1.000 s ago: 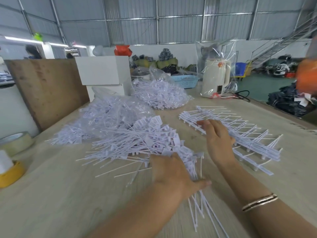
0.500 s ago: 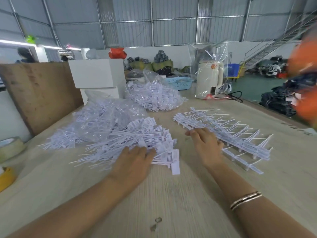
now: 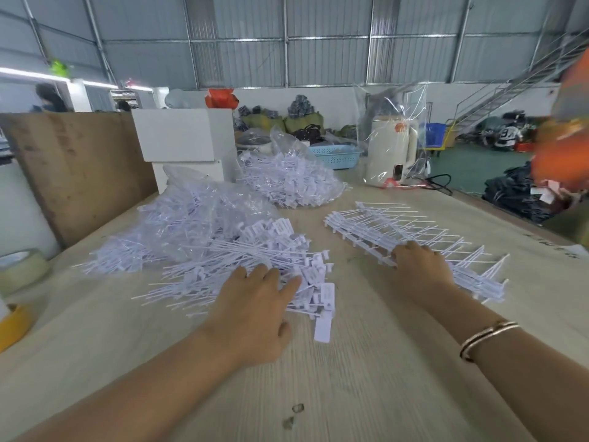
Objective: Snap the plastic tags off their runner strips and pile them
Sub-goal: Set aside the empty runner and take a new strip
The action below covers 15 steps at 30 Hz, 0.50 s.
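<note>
A loose pile of white plastic tags point(image 3: 255, 250) with long thin stems lies at the middle of the wooden table point(image 3: 350, 378). My left hand point(image 3: 255, 307) rests on the pile's near edge, fingers straight and spread. One flat tag point(image 3: 323, 327) lies just right of that hand. To the right, a stack of white runner strips point(image 3: 382, 224) with tags still attached runs diagonally. My right hand point(image 3: 420, 266) lies over the near part of the stack, its fingers bent down round the strips' left edge. A bracelet is on that wrist.
Two clear bags of tags point(image 3: 287, 183) point(image 3: 197, 212) lie behind the pile. White boxes point(image 3: 181, 135) and a leaning wooden board point(image 3: 73, 167) stand at back left, a wrapped kettle point(image 3: 392, 148) at back right. Tape rolls point(image 3: 22, 269) point(image 3: 12, 323) sit at the left edge.
My left hand slid a bundle of loose tags forward from the near edge into the pile and now rests on it. My right hand stayed on the runner strips.
</note>
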Each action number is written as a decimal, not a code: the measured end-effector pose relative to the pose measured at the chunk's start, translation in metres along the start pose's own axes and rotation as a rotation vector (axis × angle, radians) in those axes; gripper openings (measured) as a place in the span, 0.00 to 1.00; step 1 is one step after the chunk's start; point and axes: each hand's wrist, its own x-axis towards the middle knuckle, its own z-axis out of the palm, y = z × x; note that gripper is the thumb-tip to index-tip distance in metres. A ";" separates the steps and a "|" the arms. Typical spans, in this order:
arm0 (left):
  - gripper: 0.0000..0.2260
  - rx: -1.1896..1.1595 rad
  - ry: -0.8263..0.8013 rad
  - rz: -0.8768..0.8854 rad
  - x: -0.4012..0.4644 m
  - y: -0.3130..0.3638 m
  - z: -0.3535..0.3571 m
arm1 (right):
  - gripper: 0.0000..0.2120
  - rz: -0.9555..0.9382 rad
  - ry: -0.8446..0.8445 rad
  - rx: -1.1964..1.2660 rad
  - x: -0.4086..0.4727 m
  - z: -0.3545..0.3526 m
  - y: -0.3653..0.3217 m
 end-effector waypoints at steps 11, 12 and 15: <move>0.30 -0.015 0.132 0.146 0.030 0.018 0.024 | 0.12 0.017 -0.088 0.301 0.004 -0.007 0.011; 0.28 -0.073 0.127 0.130 0.031 0.019 0.023 | 0.12 0.028 -0.102 0.401 0.004 -0.012 0.012; 0.21 -0.279 0.160 -0.027 0.028 0.018 0.020 | 0.11 0.051 -0.115 0.689 -0.002 -0.029 0.011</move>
